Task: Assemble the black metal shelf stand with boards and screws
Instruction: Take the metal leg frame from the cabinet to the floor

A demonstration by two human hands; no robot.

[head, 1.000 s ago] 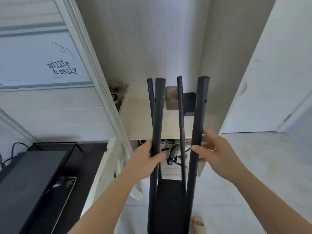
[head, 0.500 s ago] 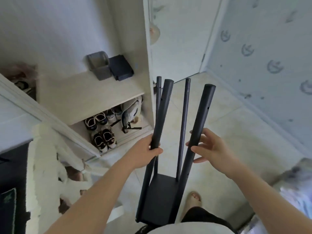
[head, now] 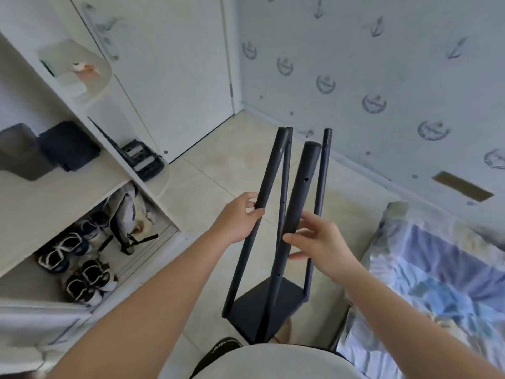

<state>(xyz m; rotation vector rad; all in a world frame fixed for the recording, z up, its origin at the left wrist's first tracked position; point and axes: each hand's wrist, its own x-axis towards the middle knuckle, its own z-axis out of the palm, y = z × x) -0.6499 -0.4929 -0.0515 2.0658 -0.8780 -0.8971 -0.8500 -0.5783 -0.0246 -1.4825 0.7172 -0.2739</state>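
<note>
The black metal shelf stand (head: 269,305) is held upright in front of me: several black tube posts rise from a square black bottom board. My left hand (head: 240,218) grips the front left post at mid height. My right hand (head: 319,236) is at the front right post (head: 300,187), fingers partly curled around it with the thumb in front. Small screw holes show along the posts. The posts' upper ends are free, with no board between them.
A white cabinet (head: 82,173) stands on the left, with dark boxes on its shelf and several shoes (head: 79,263) below. A white door (head: 177,64) is ahead, a patterned wall to the right. A bed with blue bedding (head: 437,283) lies at the right. Beige tile floor (head: 213,181) lies below.
My view has swung right, from the cabinet to the door, wall and bed. The stand has turned along with me, still in both hands, and its posts now tilt to the right.
</note>
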